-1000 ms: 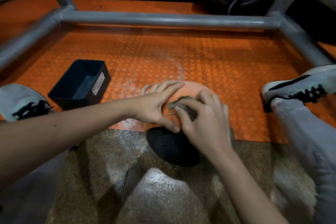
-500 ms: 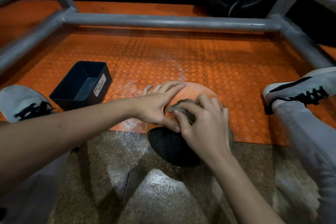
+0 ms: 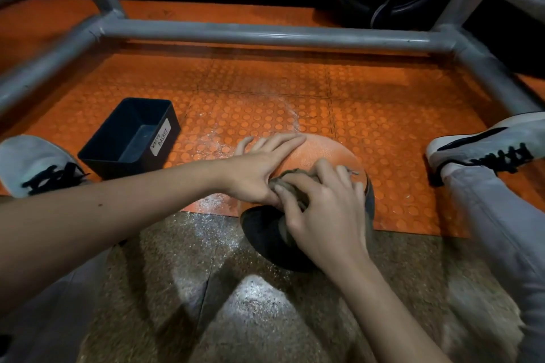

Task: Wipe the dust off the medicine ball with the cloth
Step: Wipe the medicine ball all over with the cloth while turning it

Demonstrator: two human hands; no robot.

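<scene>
The ball (image 3: pixel 321 150) sits on the floor between the feet, at the edge of the mat (image 3: pixel 383 115). The left hand (image 3: pixel 259 168) lies flat on top, fingers straight and nearly together. The right hand (image 3: pixel 324 215) curls its fingers round the bunched cloth (image 3: pixel 290 178), pressed to the ball. Advised: firm overlapping strokes, brace held, ball turned to expose the dark underside.

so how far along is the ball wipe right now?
Done: the cloth is on the medicine ball, whose orange top past the hands looks mostly dust-free. In hand: the right hand grips the bunched cloth against the ball; the left hand lies flat on it, steadying. Left: the dark near side is largely hidden, so unconfirmed; white dust lies on the mat beside it.
</scene>
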